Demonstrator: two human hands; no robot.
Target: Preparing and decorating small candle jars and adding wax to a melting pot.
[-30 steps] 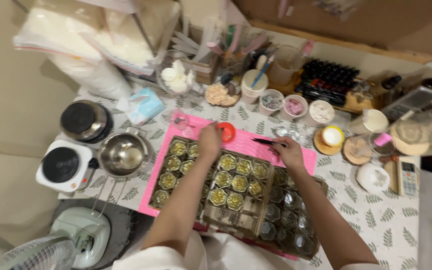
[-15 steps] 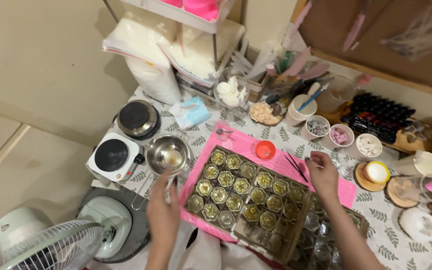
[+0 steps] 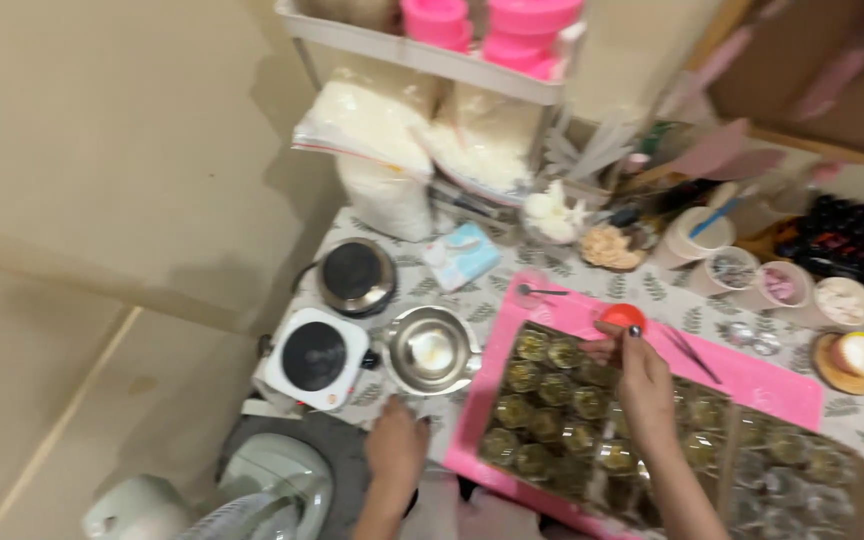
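Your left hand has dropped off the jar tray to the near edge below the steel bowl, fingers together, empty. Right hand stays over the jars w/ fingertips near the red lid; grip can't tell.

Left hand at table edge, just below round steel bowl beside white single-burner hotplate. Right hand over tray of small gold-lidded glass jars on pink mat, fingertips touching a small red round lid. View blurred.
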